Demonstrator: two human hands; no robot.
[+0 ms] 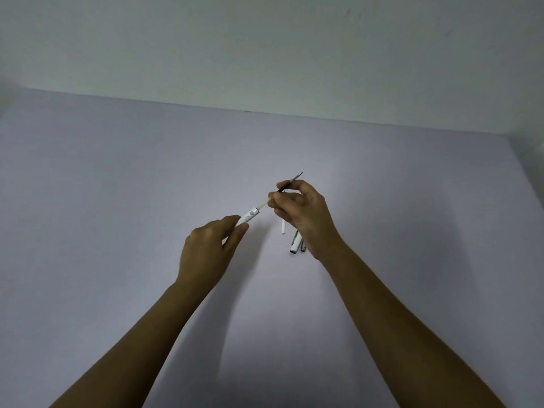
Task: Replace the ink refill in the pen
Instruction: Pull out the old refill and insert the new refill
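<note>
Left hand (210, 245) gripped a white plastic pen barrel (246, 218) above a pale lilac table (117, 187), right hand (300, 210) pinched a thin dark-tipped ink refill (287, 185) partly inside the barrel, small white pen pieces (294, 241) lay on the table beneath the right hand

Small marks on the pen barrel (249, 217) — too blurred to read.
</note>
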